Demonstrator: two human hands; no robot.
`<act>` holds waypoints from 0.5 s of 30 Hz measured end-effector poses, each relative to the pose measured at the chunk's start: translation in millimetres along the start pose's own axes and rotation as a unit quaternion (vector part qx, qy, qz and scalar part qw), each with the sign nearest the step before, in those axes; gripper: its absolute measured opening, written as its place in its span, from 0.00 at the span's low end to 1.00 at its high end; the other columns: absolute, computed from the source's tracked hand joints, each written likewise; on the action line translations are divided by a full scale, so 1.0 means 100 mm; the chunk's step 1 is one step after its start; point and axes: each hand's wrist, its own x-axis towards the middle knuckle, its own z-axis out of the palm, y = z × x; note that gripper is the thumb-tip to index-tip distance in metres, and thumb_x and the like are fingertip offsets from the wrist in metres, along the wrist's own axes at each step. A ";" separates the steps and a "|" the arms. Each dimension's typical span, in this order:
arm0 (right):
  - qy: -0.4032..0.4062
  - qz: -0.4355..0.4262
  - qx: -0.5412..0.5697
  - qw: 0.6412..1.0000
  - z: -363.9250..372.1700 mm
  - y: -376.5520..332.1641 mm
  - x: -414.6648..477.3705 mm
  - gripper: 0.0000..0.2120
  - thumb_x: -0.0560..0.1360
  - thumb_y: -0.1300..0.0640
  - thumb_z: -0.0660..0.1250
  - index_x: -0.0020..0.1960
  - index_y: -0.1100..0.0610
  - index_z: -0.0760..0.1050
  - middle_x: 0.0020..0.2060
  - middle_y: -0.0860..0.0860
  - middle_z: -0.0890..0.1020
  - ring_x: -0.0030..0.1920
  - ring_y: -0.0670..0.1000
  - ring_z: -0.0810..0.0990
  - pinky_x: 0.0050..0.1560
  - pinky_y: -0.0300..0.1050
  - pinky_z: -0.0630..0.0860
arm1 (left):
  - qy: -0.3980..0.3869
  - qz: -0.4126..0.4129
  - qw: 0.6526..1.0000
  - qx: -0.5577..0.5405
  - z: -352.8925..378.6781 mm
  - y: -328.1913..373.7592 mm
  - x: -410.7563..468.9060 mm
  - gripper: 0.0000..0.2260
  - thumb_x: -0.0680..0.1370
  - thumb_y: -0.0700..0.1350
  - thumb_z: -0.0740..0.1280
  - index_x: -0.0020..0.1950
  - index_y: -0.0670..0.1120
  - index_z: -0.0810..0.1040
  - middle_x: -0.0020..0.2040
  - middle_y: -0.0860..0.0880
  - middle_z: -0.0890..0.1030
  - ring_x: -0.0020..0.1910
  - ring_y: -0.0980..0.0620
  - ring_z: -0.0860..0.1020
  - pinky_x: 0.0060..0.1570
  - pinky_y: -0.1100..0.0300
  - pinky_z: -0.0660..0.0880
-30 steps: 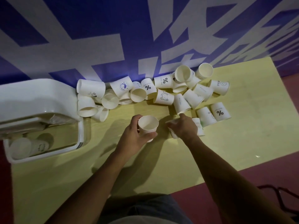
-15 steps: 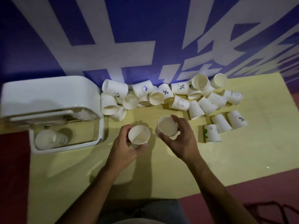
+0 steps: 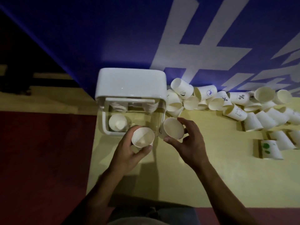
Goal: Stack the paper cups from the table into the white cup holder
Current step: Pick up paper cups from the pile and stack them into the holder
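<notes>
Your left hand [image 3: 129,151] and right hand [image 3: 188,142] each grip one white paper cup (mouths up) beside the white plastic cup holder [image 3: 131,82]; next, nest them.

Two bare forearms, no sleeves in view down to the picture's lower edge. Left hand [image 3: 128,153] and right hand [image 3: 190,143] without gloves, rings or watch. Short, unpainted nails on the fingers [image 3: 167,140]. Dark grey-blue cloth, maybe trousers [image 3: 155,215], at bottom centre; dim light.
</notes>
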 end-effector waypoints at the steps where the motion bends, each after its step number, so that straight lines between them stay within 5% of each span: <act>1: -0.003 -0.013 0.004 1.000 0.14 -0.09 0.00 0.36 0.65 0.37 0.79 0.68 0.47 0.73 0.59 0.40 0.75 0.53 0.42 0.76 0.41 0.39 0.74 | 0.006 0.002 1.000 0.003 -0.13 -0.06 -0.02 0.29 0.72 0.54 0.79 0.70 0.58 0.71 0.65 0.59 0.77 0.63 0.55 0.77 0.56 0.60 0.76; 9: -0.048 -0.093 0.015 0.994 0.96 -0.74 0.13 0.34 0.70 0.44 0.79 0.71 0.48 0.71 0.63 0.43 0.76 0.57 0.45 0.78 0.43 0.35 0.78 | 0.071 0.006 0.997 -0.006 -0.83 -0.38 -0.16 0.30 0.69 0.44 0.82 0.66 0.52 0.73 0.61 0.58 0.79 0.61 0.55 0.78 0.56 0.63 0.74; 15: -0.083 -0.122 -0.075 0.986 1.46 -0.86 0.35 0.38 0.67 0.39 0.79 0.72 0.50 0.71 0.64 0.46 0.77 0.59 0.50 0.79 0.49 0.52 0.82 | 0.095 -0.025 0.994 -0.038 -1.12 -0.53 -0.28 0.29 0.70 0.43 0.82 0.66 0.54 0.73 0.60 0.58 0.79 0.60 0.55 0.79 0.54 0.65 0.75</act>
